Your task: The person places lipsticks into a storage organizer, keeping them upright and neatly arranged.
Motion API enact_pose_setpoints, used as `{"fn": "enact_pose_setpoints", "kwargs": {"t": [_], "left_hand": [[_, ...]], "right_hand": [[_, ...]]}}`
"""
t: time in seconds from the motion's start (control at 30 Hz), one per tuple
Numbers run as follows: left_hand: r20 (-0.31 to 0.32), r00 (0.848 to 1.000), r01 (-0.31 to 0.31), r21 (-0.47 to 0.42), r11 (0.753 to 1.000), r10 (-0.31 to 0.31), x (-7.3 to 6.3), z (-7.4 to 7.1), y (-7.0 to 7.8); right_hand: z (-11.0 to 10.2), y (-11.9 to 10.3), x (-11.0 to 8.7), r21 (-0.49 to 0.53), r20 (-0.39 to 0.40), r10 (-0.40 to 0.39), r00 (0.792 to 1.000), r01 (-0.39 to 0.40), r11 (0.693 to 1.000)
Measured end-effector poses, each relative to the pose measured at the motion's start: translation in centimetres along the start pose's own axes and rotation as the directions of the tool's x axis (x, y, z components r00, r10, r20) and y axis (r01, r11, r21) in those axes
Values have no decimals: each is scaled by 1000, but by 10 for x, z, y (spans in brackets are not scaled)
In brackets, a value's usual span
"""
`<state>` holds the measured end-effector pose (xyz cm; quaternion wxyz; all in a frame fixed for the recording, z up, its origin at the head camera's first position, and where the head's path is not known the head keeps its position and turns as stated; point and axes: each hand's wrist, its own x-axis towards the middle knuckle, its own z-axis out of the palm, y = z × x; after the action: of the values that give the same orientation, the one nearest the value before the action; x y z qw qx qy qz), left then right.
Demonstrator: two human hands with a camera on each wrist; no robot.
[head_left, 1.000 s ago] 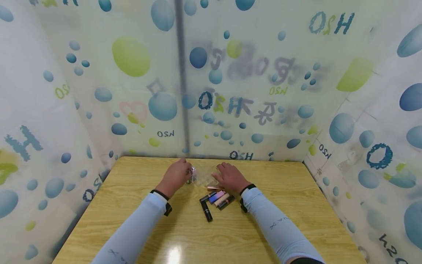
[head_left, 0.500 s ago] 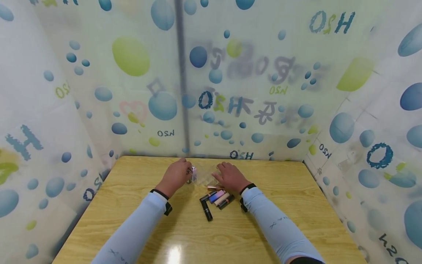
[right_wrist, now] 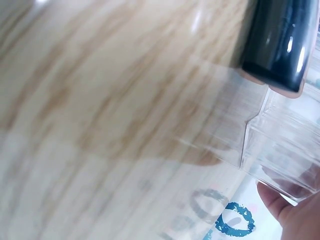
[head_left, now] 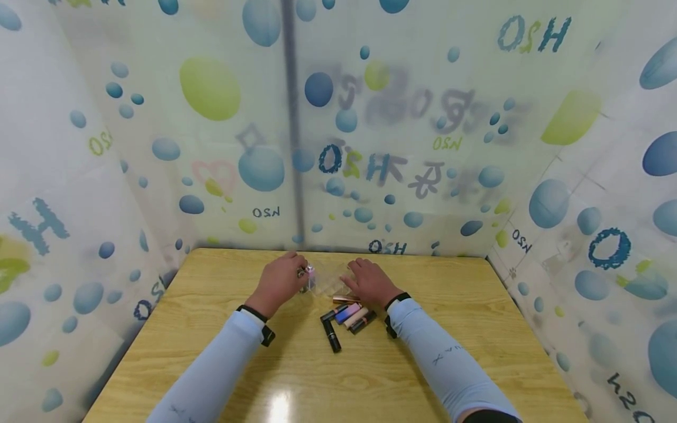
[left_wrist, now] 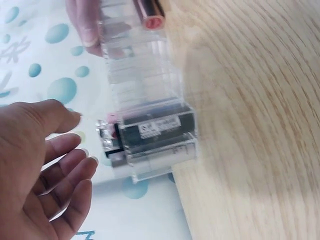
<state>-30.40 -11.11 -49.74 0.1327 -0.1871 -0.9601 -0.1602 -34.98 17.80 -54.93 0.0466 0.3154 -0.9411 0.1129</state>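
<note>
A clear plastic lipstick organizer [head_left: 329,281] stands near the table's far edge. Its left end holds several cosmetic items, including a dark one with a white label [left_wrist: 159,127]. Beside that end is my left hand [head_left: 277,285]; the left wrist view shows its fingers loosely bent and apart from the organizer. My right hand [head_left: 372,285] holds the right end, with the thumb [right_wrist: 272,200] at its edge and fingers partly seen through the plastic. In front lie a rose-gold tube [head_left: 345,299], a blue-and-pink tube [head_left: 347,313], and a black lipstick [head_left: 331,338].
A beige tube [head_left: 355,318] and another dark lipstick [head_left: 362,322] lie in the same group. The wooden table [head_left: 423,364] ends at a patterned curtain [head_left: 402,176] behind, with more curtain along both sides.
My left hand has shifted very slightly to the left. The right hand, the organizer and the loose tubes have stayed in place.
</note>
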Motion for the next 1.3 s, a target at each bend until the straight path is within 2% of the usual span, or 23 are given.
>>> {"fn": "enact_pose_setpoints", "kwargs": {"t": [0.1, 0.17, 0.23, 0.3, 0.43, 0.63, 0.8, 0.93, 1.0, 1.07, 1.3], "left_hand": [[-13, 1000, -3, -36, 999, 2, -2, -8, 5], [-10, 1000, -25, -69, 997, 24, -3, -12, 7], [8, 997, -79, -107, 991, 81, -4, -15, 10], [43, 985, -156, -150, 976, 164, -7, -17, 14], [130, 940, -287, -205, 936, 316, -16, -18, 25], [262, 860, -377, -253, 891, 438, -35, -6, 49], [338, 787, -480, -189, 857, 516, -49, 5, 66], [368, 723, -576, -144, 804, 584, -57, 14, 73], [375, 701, -605, -138, 784, 607, -59, 18, 75], [383, 691, -619, -126, 775, 614, -62, 21, 76], [380, 674, -660, -77, 747, 634, -64, 31, 75]], "right_hand": [[-1, 0, 1, -8, -4, 1, 1000, -1, 1000], [-1, 0, 1, -15, -9, 0, 1000, 0, 1000], [-2, 0, 2, -21, -13, 1, 1000, -2, 1000], [-3, -1, 3, -25, -16, 1, 1000, -1, 1000], [-4, -2, 4, -28, -20, -1, 1000, 0, 1000], [-3, -1, 3, -32, -61, -35, 998, 33, 999], [-3, 0, 4, -27, -59, -24, 998, 22, 999], [-4, -2, 4, -8, -44, 1, 999, -1, 1000], [-3, -2, 3, -6, -39, 10, 999, -11, 1000], [-2, -2, 2, -3, -31, 19, 999, -19, 1000], [-4, -4, 0, 1, -8, 19, 1000, -19, 1000]]}}
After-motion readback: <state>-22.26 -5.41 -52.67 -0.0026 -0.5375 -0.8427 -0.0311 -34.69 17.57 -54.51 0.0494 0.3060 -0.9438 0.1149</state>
